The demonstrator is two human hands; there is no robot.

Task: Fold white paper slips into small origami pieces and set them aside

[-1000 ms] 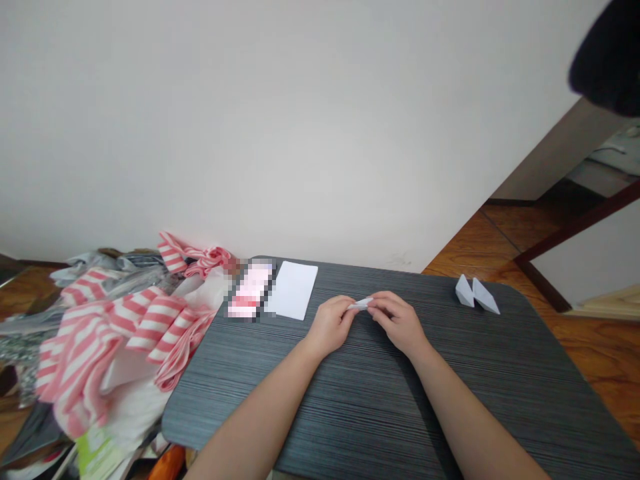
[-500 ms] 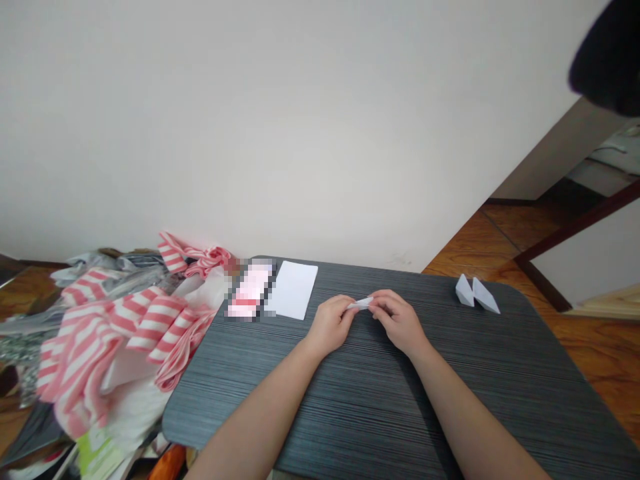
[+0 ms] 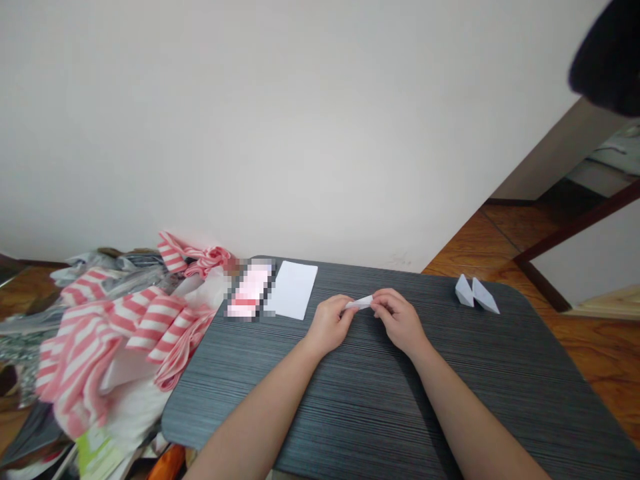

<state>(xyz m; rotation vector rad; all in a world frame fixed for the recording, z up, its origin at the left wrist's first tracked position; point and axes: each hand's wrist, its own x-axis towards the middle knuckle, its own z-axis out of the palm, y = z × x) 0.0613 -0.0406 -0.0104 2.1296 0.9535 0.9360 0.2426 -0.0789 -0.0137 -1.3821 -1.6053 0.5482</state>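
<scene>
A small folded white paper sits pinched between my left hand and my right hand, just above the dark grey table. Both hands' fingers close on it and hide its ends. Further left, a flat white paper sheet lies on the table beside a pixelated phone. Near the table's far right corner rest two pale folded paper pieces, side by side.
A heap of pink-and-white striped cloth and plastic bags spills against the table's left edge. A white wall rises behind the table. Wooden floor shows to the right, and a dark object intrudes at top right.
My hands have drawn slightly apart, and more of the folded paper now shows between them, tilted a little upward to the right.
</scene>
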